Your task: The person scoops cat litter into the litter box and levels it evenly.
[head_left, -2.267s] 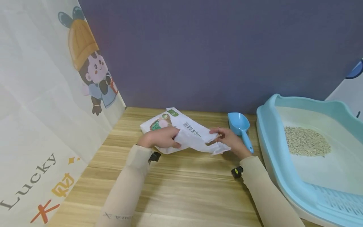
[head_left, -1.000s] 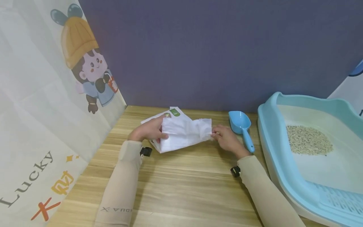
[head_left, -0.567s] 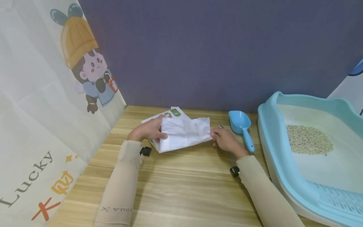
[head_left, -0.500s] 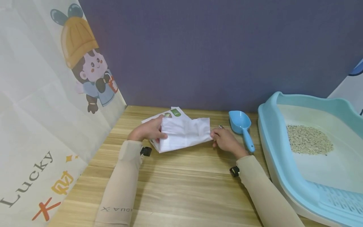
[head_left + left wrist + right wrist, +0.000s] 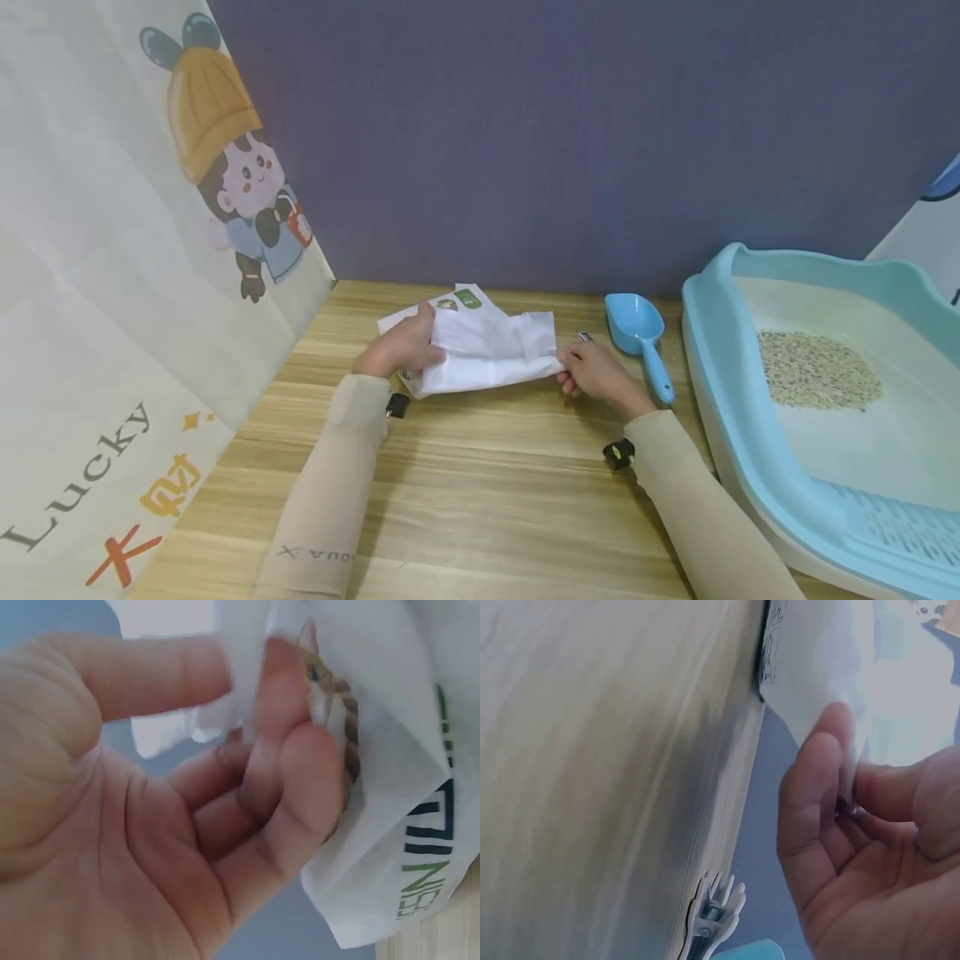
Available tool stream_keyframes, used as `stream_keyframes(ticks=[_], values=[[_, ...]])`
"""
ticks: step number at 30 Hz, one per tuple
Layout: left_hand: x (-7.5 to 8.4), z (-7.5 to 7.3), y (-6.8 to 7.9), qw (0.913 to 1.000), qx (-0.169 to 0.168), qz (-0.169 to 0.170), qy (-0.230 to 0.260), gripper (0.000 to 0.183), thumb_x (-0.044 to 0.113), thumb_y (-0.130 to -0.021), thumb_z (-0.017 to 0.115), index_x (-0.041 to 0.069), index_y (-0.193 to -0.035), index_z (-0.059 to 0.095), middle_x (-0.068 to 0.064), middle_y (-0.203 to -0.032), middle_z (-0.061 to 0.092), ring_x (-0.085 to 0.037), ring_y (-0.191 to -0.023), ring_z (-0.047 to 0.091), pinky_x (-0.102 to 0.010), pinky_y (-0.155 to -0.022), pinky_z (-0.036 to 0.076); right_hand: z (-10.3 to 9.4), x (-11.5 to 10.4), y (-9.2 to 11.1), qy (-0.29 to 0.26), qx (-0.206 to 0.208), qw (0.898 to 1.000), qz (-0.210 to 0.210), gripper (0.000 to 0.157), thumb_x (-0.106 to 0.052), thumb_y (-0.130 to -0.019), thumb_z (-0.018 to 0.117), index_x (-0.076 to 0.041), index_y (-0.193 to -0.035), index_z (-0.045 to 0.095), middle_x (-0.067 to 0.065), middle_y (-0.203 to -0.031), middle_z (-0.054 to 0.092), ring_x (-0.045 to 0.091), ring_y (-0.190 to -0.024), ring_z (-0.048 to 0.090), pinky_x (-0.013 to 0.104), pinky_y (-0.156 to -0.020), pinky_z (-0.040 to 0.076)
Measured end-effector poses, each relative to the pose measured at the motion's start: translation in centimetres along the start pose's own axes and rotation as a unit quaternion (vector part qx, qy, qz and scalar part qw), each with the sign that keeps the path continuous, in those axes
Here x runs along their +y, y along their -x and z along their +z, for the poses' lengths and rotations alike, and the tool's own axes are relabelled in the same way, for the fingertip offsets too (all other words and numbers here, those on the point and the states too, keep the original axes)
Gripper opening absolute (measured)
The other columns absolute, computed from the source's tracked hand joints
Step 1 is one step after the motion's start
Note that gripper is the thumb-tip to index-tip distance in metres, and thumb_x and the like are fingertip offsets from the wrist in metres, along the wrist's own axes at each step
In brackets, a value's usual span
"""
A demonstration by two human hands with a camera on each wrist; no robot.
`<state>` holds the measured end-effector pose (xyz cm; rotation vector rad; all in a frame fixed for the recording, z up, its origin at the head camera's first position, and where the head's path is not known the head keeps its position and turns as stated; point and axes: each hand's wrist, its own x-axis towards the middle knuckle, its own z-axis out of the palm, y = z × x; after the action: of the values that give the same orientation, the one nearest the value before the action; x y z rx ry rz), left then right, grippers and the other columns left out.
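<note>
A white printed bag lies on the table with its plain white end folded over on top; a green label shows at the back. The left wrist view shows a cat picture and lettering on the bag. My left hand grips the folded part at its left end, thumb on top. At the opposite end, my right hand pinches the bag's corner between thumb and curled fingers. Just behind the right hand lies a small metal clip with finger-like prongs, mostly hidden in the head view.
A light blue scoop lies right of the right hand, handle toward me. Farther right stands a blue-rimmed litter box with a patch of pellets inside. A dark blue panel rises behind the wooden table.
Earlier the bag's torn end lay toward the right; it has since been folded over. Over the last half second my left hand has shifted slightly right, and the fold's front edge has risen.
</note>
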<state>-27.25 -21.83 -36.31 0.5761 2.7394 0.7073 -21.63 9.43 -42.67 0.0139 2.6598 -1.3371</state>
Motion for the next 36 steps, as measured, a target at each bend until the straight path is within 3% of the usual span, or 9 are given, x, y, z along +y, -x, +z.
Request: stream_keyframes(ticks=[5,11,14,18,21,24,27,30,36], values=[[1.0,1.0,-0.3,0.9989,0.039,-0.023,0.01,0.084,0.014,-0.089,0.07,-0.006,-0.152,0.019,-0.029,-0.124,0.063,-0.032,-0.1,0.064,-0.045,-0.095,0.053,-0.5,0.0,0.0,-0.035,0.034,0.999,0.021,0.03,-0.011,-0.108,0.041,0.009,-0.111,0.063,0.01,-0.086,0.067,0.009,-0.067,0.063,0.028,-0.067,0.058],[2.2,2.2,-0.5,0.9982,0.041,-0.044,0.0,0.111,0.019,-0.09,0.073,-0.007,-0.158,-0.011,-0.034,-0.144,0.052,-0.037,-0.127,0.057,-0.046,-0.111,0.044,-0.9,0.2,0.0,-0.065,0.074,0.994,0.044,0.026,-0.015,-0.106,0.045,0.004,-0.103,0.062,0.005,-0.081,0.069,0.008,-0.064,0.063,0.027,-0.066,0.057],[2.8,2.6,-0.5,0.9967,0.061,-0.049,-0.022,0.107,0.023,-0.086,0.08,-0.006,-0.156,0.004,-0.032,-0.13,0.061,-0.041,-0.122,0.061,-0.048,-0.106,0.048,-1.0,0.1,0.1,-0.069,0.079,0.993,0.047,0.024,-0.015,-0.105,0.046,0.003,-0.101,0.062,0.004,-0.077,0.068,0.007,-0.062,0.063,0.027,-0.066,0.057],[3.5,3.2,-0.6,0.9902,0.089,-0.019,-0.106,0.093,0.026,-0.08,0.087,-0.004,-0.149,0.033,-0.026,-0.138,0.056,-0.042,-0.127,0.057,-0.053,-0.108,0.046,-1.0,0.0,0.2,-0.071,0.084,0.993,0.053,0.023,-0.014,-0.104,0.048,0.003,-0.102,0.063,0.002,-0.074,0.068,0.006,-0.061,0.062,0.027,-0.065,0.057],[4.3,3.7,-0.6,0.9786,0.105,0.024,-0.175,0.058,0.018,-0.079,0.084,0.002,-0.129,0.061,-0.025,-0.151,0.048,-0.041,-0.127,0.057,-0.056,-0.101,0.05,-1.1,0.1,0.2,-0.067,0.088,0.992,0.055,0.022,-0.013,-0.103,0.049,0.004,-0.104,0.063,0.002,-0.074,0.068,0.006,-0.06,0.062,0.027,-0.066,0.057],[5.1,4.2,-0.3,0.9722,0.088,0.075,-0.203,0.023,0.002,-0.083,0.073,0.009,-0.105,0.071,-0.019,-0.138,0.059,-0.036,-0.12,0.062,-0.049,-0.084,0.057,-1.0,0.1,0.2,-0.066,0.091,0.992,0.056,0.022,-0.012,-0.102,0.049,0.004,-0.106,0.063,0.002,-0.073,0.067,0.006,-0.06,0.062,0.028,-0.065,0.057],[5.6,4.6,-0.2,0.9708,0.052,0.12,-0.201,0.02,0.001,-0.088,0.065,0.016,-0.1,0.071,-0.01,-0.115,0.067,-0.028,-0.107,0.064,-0.043,-0.074,0.055,-0.9,0.2,0.1,-0.065,0.094,0.992,0.058,0.022,-0.012,-0.1,0.05,0.004,-0.106,0.064,0.001,-0.072,0.067,0.006,-0.059,0.062,0.027,-0.064,0.057],[5.7,4.9,0.0,0.9708,0.026,0.142,-0.192,0.011,0.022,-0.09,0.074,0.02,-0.1,0.07,-0.003,-0.104,0.067,-0.022,-0.097,0.063,-0.043,-0.077,0.053,-0.9,0.2,0.1,-0.055,0.098,0.992,0.057,0.022,-0.012,-0.098,0.051,0.003,-0.104,0.065,0.0,-0.07,0.065,0.006,-0.058,0.061,0.025,-0.062,0.054],[6.1,5.3,0.4,0.9669,0.005,0.149,-0.207,0.048,0.026,-0.071,0.092,0.017,-0.106,0.062,-0.004,-0.106,0.064,-0.024,-0.101,0.061,-0.042,-0.081,0.052,-0.9,0.2,0.1,-0.035,0.101,0.993,0.057,0.02,-0.012,-0.098,0.048,0.001,-0.099,0.063,0.0,-0.07,0.062,0.007,-0.058,0.059,0.025,-0.061,0.053]])
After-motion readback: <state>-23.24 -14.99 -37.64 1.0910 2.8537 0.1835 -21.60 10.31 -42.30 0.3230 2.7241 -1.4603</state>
